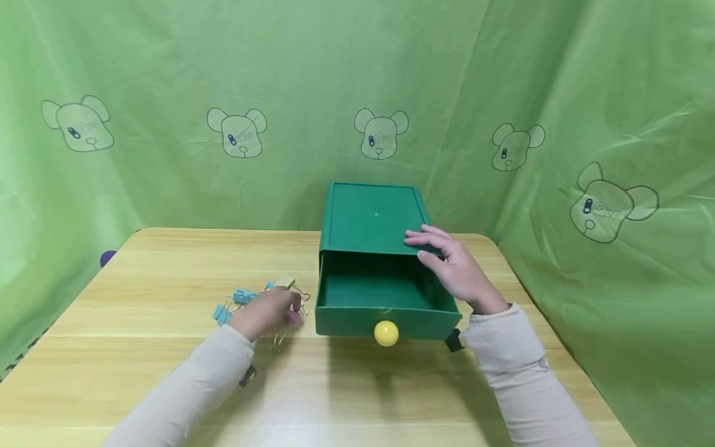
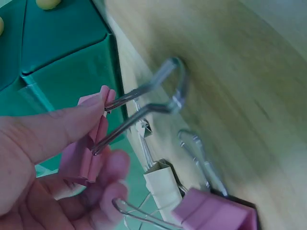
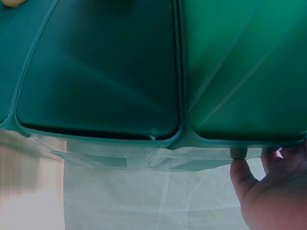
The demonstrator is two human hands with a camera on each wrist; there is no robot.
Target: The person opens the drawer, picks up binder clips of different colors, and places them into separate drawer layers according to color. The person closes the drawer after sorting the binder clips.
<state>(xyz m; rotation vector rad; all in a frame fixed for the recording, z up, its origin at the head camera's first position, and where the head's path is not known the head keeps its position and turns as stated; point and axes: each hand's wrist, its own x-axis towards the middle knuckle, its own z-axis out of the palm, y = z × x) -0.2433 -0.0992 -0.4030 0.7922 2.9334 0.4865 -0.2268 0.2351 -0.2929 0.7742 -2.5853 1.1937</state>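
Note:
My left hand (image 1: pixel 264 312) is at the clips on the table, left of the green drawer box (image 1: pixel 371 217). In the left wrist view its thumb and fingers pinch a pink binder clip (image 2: pixel 76 160) by the body, wire handles pointing away. A second pink binder clip (image 2: pixel 213 211) and a cream binder clip (image 2: pixel 163 189) lie below it. My right hand (image 1: pixel 458 270) rests with extended fingers at the box's top right edge. Under that top, the drawer (image 1: pixel 349 320) with a yellow knob (image 1: pixel 386 333) stands pulled out, its visible inside bare.
Blue binder clips (image 1: pixel 221 314) lie left of my left hand on the wooden table (image 1: pixel 290 397). A dark object (image 1: pixel 455 340) shows beside the drawer near my right wrist. Green curtains (image 1: pixel 301 68) with printed bear heads enclose the table's back and sides.

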